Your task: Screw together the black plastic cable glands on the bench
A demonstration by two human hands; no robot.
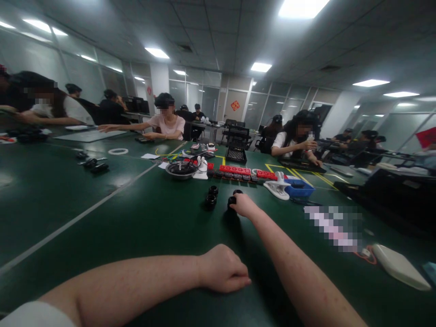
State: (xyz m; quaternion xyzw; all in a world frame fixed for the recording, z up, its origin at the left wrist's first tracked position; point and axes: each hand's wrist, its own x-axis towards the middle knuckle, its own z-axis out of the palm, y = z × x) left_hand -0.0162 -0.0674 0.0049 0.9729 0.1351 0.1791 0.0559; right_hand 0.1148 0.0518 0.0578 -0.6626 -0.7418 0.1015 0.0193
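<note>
Toward the middle of the table, my right hand (245,205) reaches forward with its fingers closed around a small black round piece (232,202), wheel-like in shape. Another black round piece (237,192) sits just behind it, partly covered by my fingers. To the left stand two similar pieces, a nearer black ring-like one (210,201) and a farther one (213,190). My left hand (225,269) rests on the table close to me, its fingers curled in and nothing visible in them. Its palm is hidden.
Beyond the pieces runs a row of red and black blocks (235,170). Around it are a round dish (180,170), a white clamp (277,185), and a blue bin (299,187). A white box-like object (400,265) lies at right. Co-workers sit across the green table (153,227).
</note>
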